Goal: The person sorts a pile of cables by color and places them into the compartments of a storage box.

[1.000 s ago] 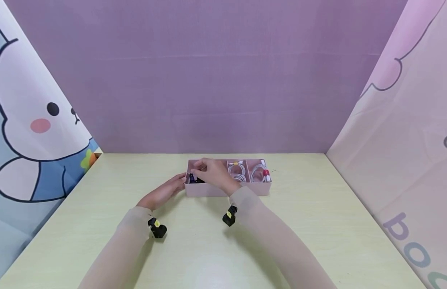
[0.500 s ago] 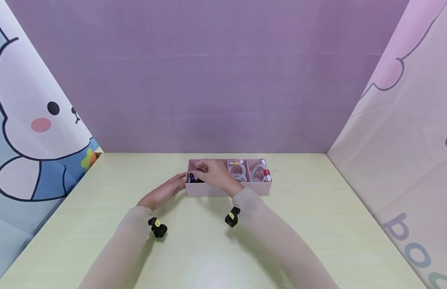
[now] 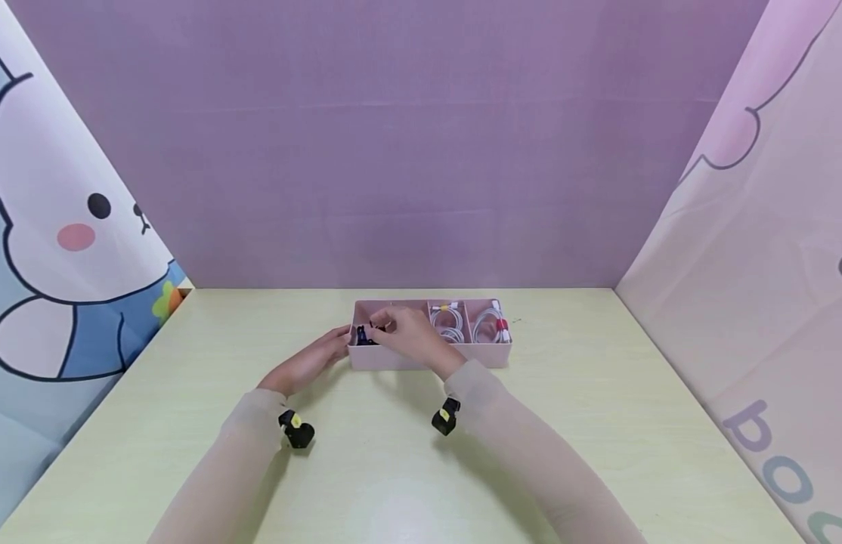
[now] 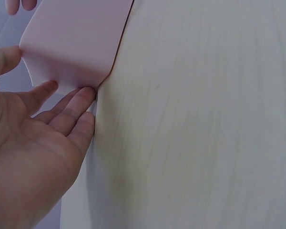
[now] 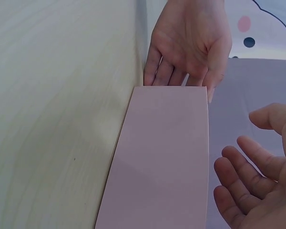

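Note:
A pink divided box (image 3: 387,358) stands near the table's back edge. My left hand (image 3: 312,361) touches its left end; in the left wrist view the fingers (image 4: 71,112) lie nearly straight against that end wall and the thumb is at the top edge. Over the left compartment is my right hand (image 3: 410,332). In the right wrist view, its thumb and loosely bent fingers (image 5: 233,186) are apart, with nothing visible between them. Small dark items (image 3: 362,337) lie in that compartment, partly hidden by the right hand; their kind cannot be made out.
The middle compartment holds coiled white cables (image 3: 452,333), one with a yellow tie. In the right compartment is a coiled white cable with a red tie (image 3: 501,326). A purple cloth wall (image 3: 407,189) rises behind the table (image 3: 380,468), with printed cloths on both sides.
My right hand has shifted slightly right and toward me over the left compartment, and its thumb and fingers have spread apart. The left hand and the box have stayed in place.

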Demonstrator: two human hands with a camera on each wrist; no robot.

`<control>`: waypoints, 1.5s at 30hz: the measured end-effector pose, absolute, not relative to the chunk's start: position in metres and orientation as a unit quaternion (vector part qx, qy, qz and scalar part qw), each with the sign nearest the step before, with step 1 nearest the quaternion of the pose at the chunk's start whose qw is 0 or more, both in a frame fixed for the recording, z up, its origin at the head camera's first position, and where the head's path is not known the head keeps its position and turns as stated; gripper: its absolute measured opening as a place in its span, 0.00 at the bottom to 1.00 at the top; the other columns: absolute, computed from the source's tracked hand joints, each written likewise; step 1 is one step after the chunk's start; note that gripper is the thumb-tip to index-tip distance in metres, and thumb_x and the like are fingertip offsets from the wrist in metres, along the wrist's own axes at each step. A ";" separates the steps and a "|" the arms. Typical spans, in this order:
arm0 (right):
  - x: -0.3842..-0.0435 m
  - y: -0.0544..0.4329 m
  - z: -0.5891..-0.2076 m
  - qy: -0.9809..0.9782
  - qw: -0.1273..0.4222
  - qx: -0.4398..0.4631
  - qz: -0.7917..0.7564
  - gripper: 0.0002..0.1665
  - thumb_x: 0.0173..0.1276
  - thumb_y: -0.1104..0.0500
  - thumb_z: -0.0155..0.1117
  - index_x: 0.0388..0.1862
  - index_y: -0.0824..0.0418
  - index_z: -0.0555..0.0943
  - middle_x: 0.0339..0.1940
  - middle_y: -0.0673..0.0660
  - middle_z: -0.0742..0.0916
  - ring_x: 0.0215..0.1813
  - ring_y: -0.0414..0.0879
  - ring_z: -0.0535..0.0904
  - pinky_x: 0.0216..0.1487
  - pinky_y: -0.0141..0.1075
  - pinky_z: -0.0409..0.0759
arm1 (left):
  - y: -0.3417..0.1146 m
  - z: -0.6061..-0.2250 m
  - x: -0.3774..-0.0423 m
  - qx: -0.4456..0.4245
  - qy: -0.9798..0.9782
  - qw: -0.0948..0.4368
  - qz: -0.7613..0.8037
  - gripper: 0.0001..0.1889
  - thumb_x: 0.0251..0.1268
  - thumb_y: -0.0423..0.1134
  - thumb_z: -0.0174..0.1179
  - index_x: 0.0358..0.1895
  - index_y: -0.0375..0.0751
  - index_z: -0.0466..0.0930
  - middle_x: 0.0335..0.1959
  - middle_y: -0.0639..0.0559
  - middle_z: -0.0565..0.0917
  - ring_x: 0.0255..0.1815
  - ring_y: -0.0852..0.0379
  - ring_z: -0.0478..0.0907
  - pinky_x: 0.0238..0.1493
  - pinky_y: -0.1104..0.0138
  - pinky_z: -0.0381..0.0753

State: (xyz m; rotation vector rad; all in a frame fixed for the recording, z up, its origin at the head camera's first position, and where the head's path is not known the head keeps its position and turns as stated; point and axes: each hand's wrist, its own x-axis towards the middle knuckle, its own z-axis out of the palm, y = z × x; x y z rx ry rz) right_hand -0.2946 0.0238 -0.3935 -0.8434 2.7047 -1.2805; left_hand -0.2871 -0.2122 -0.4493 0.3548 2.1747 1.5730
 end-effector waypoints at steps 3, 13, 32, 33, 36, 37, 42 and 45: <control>-0.292 0.026 -0.392 0.868 0.013 -0.280 -0.409 0.20 0.73 0.54 0.65 0.57 0.64 0.83 0.49 0.56 0.87 0.47 0.46 0.81 0.47 0.35 0.81 | -0.213 -0.450 -0.287 0.131 0.783 0.217 0.568 0.35 0.84 0.55 0.35 0.82 0.42 0.38 0.81 0.41 0.51 0.79 0.40 0.51 0.78 0.51 0.46; -0.286 0.033 -0.394 0.876 0.006 -0.302 -0.376 0.18 0.73 0.55 0.65 0.57 0.62 0.83 0.50 0.54 0.87 0.46 0.44 0.82 0.48 0.34 0.81 | -0.214 -0.451 -0.286 0.136 0.784 0.213 0.567 0.35 0.84 0.55 0.35 0.82 0.42 0.39 0.81 0.41 0.50 0.79 0.41 0.51 0.78 0.51 0.45; -0.264 0.051 -0.393 0.869 0.042 -0.299 -0.392 0.16 0.73 0.53 0.64 0.55 0.59 0.83 0.54 0.55 0.86 0.52 0.45 0.80 0.52 0.34 0.81 | -0.216 -0.454 -0.286 0.130 0.789 0.209 0.563 0.34 0.84 0.56 0.35 0.82 0.44 0.42 0.80 0.44 0.53 0.78 0.42 0.54 0.78 0.51 0.47; -0.263 0.052 -0.394 0.869 0.043 -0.302 -0.389 0.17 0.74 0.53 0.63 0.55 0.60 0.83 0.54 0.55 0.86 0.52 0.46 0.80 0.52 0.34 0.81 | -0.216 -0.454 -0.286 0.131 0.788 0.210 0.564 0.34 0.84 0.56 0.35 0.82 0.44 0.41 0.81 0.43 0.52 0.78 0.42 0.53 0.78 0.51 0.46; -0.261 0.056 -0.394 0.871 0.040 -0.310 -0.379 0.18 0.74 0.53 0.63 0.56 0.61 0.83 0.53 0.54 0.86 0.51 0.45 0.81 0.52 0.34 0.81 | -0.216 -0.455 -0.287 0.130 0.788 0.211 0.564 0.34 0.84 0.56 0.34 0.82 0.43 0.40 0.80 0.42 0.52 0.78 0.41 0.53 0.78 0.51 0.47; -0.260 0.058 -0.395 0.871 0.038 -0.312 -0.377 0.18 0.74 0.53 0.63 0.56 0.61 0.83 0.53 0.53 0.86 0.51 0.45 0.81 0.51 0.34 0.81 | -0.216 -0.455 -0.287 0.134 0.788 0.210 0.564 0.34 0.84 0.55 0.34 0.82 0.42 0.40 0.81 0.41 0.52 0.78 0.40 0.53 0.78 0.50 0.46; -0.258 0.064 -0.396 0.873 0.031 -0.320 -0.367 0.17 0.74 0.53 0.63 0.54 0.61 0.84 0.51 0.51 0.87 0.49 0.43 0.81 0.49 0.33 0.82 | -0.215 -0.454 -0.287 0.135 0.789 0.206 0.563 0.36 0.83 0.58 0.36 0.82 0.42 0.41 0.80 0.41 0.52 0.78 0.40 0.53 0.78 0.51 0.47; -0.256 0.068 -0.397 0.871 0.032 -0.326 -0.367 0.17 0.74 0.54 0.62 0.55 0.63 0.83 0.51 0.51 0.87 0.49 0.43 0.81 0.49 0.34 0.82 | -0.214 -0.454 -0.287 0.130 0.788 0.206 0.566 0.37 0.82 0.59 0.37 0.82 0.42 0.41 0.81 0.41 0.51 0.78 0.41 0.53 0.78 0.51 0.47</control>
